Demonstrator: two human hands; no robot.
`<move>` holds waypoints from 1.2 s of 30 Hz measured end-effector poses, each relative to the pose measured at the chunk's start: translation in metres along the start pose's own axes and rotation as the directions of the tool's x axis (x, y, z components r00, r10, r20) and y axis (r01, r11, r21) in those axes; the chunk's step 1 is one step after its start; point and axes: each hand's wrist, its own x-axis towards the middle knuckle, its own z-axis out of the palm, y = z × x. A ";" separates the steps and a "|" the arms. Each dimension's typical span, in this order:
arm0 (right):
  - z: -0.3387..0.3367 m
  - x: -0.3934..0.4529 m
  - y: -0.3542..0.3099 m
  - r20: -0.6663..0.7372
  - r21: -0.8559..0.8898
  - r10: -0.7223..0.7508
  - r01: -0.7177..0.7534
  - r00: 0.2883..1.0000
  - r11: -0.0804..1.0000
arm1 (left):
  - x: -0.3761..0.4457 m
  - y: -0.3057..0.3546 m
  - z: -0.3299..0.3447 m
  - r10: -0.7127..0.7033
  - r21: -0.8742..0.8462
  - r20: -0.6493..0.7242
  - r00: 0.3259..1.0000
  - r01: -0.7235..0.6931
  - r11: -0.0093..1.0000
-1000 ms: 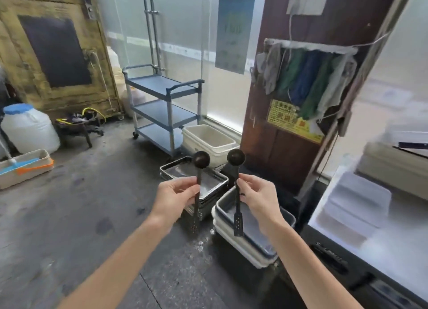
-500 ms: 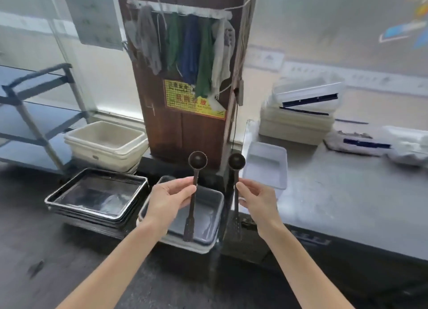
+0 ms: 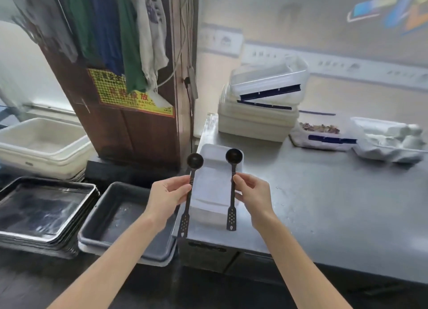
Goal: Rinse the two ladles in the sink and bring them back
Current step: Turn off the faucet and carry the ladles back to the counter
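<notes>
Two small black ladles stand upright in front of me, bowls up and perforated handle ends down. My left hand [image 3: 168, 194] pinches the left ladle [image 3: 195, 161] at mid-handle, just off the steel counter's left corner. My right hand [image 3: 253, 196] pinches the right ladle [image 3: 234, 156] the same way, over a shallow white tray [image 3: 212, 183] on the counter. No sink is in view.
The steel counter [image 3: 324, 204] carries stacked white lidded boxes [image 3: 261, 114] at the back and wrapped containers [image 3: 361, 134] to the right. On the floor to the left lie a grey bin [image 3: 120, 218], stacked dark trays [image 3: 39, 211] and a white tub [image 3: 41, 141]. A brown post [image 3: 129, 128] hung with cloths stands behind.
My view has swung right from the floor and trolley to the steel counter. Both hands, still holding the ladles upright, are now over the counter's left end and the white tray.
</notes>
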 end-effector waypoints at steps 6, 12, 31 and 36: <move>-0.021 0.071 0.011 -0.001 -0.005 0.078 -0.078 0.997 0.997 | 0.059 -0.005 0.049 -0.061 0.047 -0.023 0.998 0.062 0.997; -0.005 0.133 0.036 -0.044 -0.052 0.174 -0.177 0.984 0.983 | 0.122 -0.018 0.080 -0.103 0.136 -0.076 0.992 0.112 0.984; 0.076 0.234 0.149 -0.344 -0.321 0.389 -0.496 0.855 0.807 | 0.243 -0.131 0.112 -0.302 0.399 -0.101 0.948 0.317 0.860; 0.077 0.240 0.163 -0.348 -0.352 0.396 -0.510 0.850 0.785 | 0.249 -0.145 0.112 -0.304 0.482 -0.090 0.948 0.309 0.820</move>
